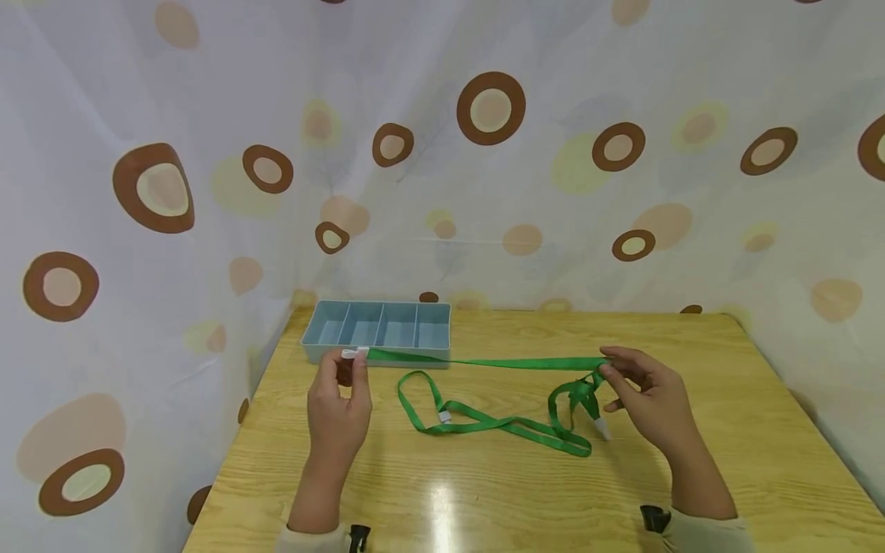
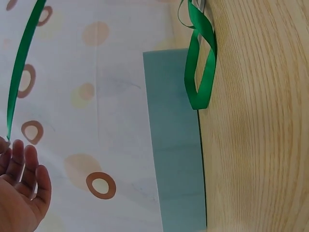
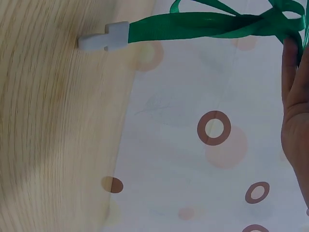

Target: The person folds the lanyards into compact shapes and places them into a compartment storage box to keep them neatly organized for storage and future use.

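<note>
Between my two hands a green lanyard strap (image 1: 525,363) is stretched nearly level above the table. My left hand (image 1: 339,411) pinches its white plastic clip (image 1: 356,353) between thumb and finger; in the left wrist view the other fingers of the left hand (image 2: 24,183) are loosely bent. My right hand (image 1: 650,395) pinches the strap at a tangled bunch (image 1: 583,392) of green ribbon. From that bunch hangs a white clip end (image 3: 104,38), pointing down towards the table. A green loop (image 1: 477,422) with a small white buckle (image 1: 445,416) trails on the tabletop.
A blue-grey tray (image 1: 376,357) with several compartments stands at the back left, behind the strap and my left hand. The wooden table (image 1: 387,491) meets a patterned white curtain (image 1: 553,253) at the back and sides. Black straps (image 1: 654,518) sit at both wrists.
</note>
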Available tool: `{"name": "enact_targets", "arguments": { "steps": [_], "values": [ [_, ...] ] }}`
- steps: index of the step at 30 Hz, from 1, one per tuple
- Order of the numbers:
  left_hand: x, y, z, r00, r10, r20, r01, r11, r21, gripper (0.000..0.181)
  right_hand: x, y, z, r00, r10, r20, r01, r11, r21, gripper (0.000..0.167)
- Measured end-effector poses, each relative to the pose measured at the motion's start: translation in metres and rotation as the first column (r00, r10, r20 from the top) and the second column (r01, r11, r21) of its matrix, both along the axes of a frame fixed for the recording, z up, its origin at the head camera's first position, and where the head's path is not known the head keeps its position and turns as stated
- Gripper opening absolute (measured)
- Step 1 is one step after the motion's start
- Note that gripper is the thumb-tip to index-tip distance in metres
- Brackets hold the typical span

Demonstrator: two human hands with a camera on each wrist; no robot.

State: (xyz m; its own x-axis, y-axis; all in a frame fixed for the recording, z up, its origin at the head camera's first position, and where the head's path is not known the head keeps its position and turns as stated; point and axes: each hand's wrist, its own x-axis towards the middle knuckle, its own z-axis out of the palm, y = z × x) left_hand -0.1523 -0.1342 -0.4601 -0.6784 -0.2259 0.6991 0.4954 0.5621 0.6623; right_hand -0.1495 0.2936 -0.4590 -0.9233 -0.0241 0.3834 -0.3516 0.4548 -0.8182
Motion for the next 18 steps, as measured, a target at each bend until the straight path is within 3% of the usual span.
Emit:
{"name": "enact_targets", "arguments": {
  "steps": [5,11,18],
  "values": [
    [0.0009,0.0000,-0.0002,1.000,-0.008,-0.006,0.008,1.000,0.025,0.010,-0.0005,-0.0008,-0.0018,1.000,0.018,-0.009,-0.018,0.999,-0.029,0.030],
    [0.0019,-0.0012,-0.0003,1.000,0.012,-0.027,-0.010,0.997,0.070,0.011,-0.0019,-0.0024,-0.0061,0.998,-0.023,-0.061,0.032,0.986,0.162,0.031],
    [0.0038,-0.0030,0.0039,0.998,0.062,-0.007,-0.061,0.991,0.116,0.014,-0.0018,-0.0024,-0.0051,1.000,-0.001,-0.026,0.007,0.976,0.219,0.025]
  ]
}}
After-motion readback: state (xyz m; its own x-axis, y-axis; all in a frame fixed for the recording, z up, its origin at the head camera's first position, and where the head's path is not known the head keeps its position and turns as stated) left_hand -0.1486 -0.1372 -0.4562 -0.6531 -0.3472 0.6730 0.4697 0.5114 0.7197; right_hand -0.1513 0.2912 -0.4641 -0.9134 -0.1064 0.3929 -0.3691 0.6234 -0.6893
